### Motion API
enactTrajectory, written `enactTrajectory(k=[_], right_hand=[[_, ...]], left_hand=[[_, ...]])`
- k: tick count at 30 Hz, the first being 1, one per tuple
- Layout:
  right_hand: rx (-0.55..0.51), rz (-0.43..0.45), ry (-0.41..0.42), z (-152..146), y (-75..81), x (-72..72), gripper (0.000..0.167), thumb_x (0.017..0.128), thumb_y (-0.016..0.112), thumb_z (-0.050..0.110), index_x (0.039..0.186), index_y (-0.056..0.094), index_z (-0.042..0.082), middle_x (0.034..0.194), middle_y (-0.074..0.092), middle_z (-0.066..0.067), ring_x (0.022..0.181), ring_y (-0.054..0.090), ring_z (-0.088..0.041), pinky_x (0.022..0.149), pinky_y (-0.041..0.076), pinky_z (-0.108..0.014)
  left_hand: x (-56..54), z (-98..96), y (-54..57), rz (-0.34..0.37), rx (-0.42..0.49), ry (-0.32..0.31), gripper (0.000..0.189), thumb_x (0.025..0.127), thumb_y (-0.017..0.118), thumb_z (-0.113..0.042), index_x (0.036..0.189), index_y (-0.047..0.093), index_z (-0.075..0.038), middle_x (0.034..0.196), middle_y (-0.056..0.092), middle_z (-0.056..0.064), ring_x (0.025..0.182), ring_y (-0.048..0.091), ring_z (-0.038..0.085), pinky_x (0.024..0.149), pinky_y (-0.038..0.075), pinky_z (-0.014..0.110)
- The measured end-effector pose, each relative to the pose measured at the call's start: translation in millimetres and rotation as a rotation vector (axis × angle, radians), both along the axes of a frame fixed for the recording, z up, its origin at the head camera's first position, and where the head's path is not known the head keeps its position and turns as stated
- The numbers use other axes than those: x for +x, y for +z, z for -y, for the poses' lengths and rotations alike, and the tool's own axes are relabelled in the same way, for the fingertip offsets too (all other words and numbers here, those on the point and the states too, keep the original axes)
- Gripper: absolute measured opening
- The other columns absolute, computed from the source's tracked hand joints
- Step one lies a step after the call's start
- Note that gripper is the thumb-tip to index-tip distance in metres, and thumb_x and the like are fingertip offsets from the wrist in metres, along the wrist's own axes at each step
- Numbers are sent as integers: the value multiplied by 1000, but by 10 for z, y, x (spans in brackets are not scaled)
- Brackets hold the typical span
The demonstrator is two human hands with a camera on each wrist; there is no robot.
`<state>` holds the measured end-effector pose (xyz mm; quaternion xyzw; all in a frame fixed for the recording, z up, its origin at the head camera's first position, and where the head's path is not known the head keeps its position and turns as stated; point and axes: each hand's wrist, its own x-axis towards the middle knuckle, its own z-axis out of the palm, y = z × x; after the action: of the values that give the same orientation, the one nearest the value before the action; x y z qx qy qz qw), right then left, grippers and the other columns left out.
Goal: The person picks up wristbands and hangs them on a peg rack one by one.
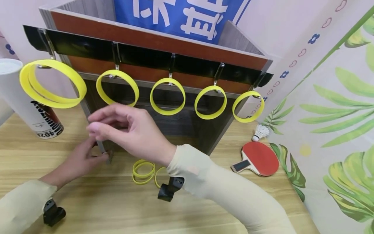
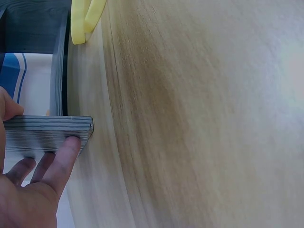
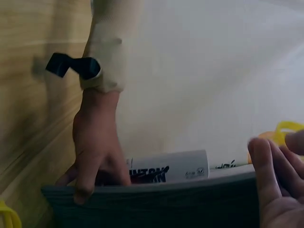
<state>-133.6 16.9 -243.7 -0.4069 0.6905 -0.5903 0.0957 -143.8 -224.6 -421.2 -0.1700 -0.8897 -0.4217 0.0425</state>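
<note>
My left hand (image 1: 77, 164) grips the lower front edge of the grey wood-grain side panel (image 2: 47, 124) of a box-like stand, thumb on one face and fingers on the other. My right hand (image 1: 140, 133) hovers before the stand with loosely bent fingers and nothing in them. In the head view its fingertips overlap the stand's left side, just below a yellow ring (image 1: 135, 87) on the second hook. More yellow rings hang along the black strip (image 1: 140, 54): a doubled one (image 1: 73, 76) at far left and single ones (image 1: 182, 100) to the right.
Several loose yellow rings (image 1: 143, 176) lie on the wooden table (image 1: 117, 208) under the stand. A white shuttlecock tube (image 1: 26, 100) stands at the left. To the right lie a red table-tennis bat (image 1: 263, 159) and a shuttlecock (image 1: 260, 132), beside a leaf-patterned wall (image 1: 344, 113).
</note>
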Motion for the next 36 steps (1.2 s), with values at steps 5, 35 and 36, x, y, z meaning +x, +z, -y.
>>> enactTrajectory(k=[5, 35, 36], right_hand=[[169, -9, 110, -196, -118, -89, 15, 100, 68, 3, 113, 71, -3, 101, 76, -14, 84, 68, -1, 84, 60, -23], [693, 427, -114, -775, -1447, -633, 17, 100, 69, 11, 103, 77, -4, 81, 72, -9, 70, 66, -10, 69, 60, -24], [700, 423, -116, -765, -1467, -628, 16, 100, 70, 11, 101, 77, -4, 79, 71, -8, 69, 66, -10, 68, 59, -24]], left_hand=[[-20, -20, 26, -6, -3, 17, 64, 94, 76, -9, 149, 46, 2, 137, 61, 31, 103, 46, -21, 79, 51, 15], [-44, -21, 15, -48, -7, 3, 70, 94, 74, -6, 155, 40, 0, 145, 56, 33, 107, 40, -23, 76, 46, 10], [-34, -19, 13, -50, -10, 5, 70, 95, 74, -6, 156, 40, 0, 145, 56, 32, 106, 41, -22, 76, 45, 10]])
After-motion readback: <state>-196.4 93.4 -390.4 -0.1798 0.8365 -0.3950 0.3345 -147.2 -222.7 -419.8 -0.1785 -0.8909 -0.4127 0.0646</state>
